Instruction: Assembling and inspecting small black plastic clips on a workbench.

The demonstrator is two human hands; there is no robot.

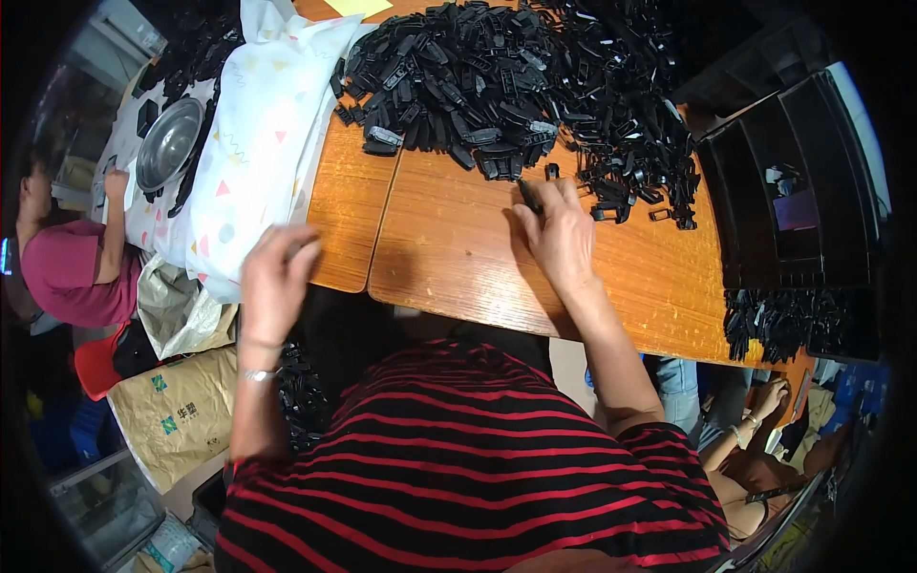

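My right hand [559,234] rests on the wooden table [449,258] and pinches a small black plastic clip [528,194] between thumb and fingers, just below a big heap of black plastic clips [497,86]. My left hand [275,279] hovers at the table's near left edge, fingers curled and blurred; whether it holds anything cannot be seen. A metal bracelet sits on that wrist. Below the left hand lies a dark pile of black parts [301,396] beside my lap.
A white patterned cloth [253,143] and a steel bowl [170,143] lie at left, where another person in a pink top [76,267] works. Black trays [798,181] stand at right, with more clips [778,325] below. Sacks [177,411] sit on the floor. Someone's hand [764,396] shows lower right.
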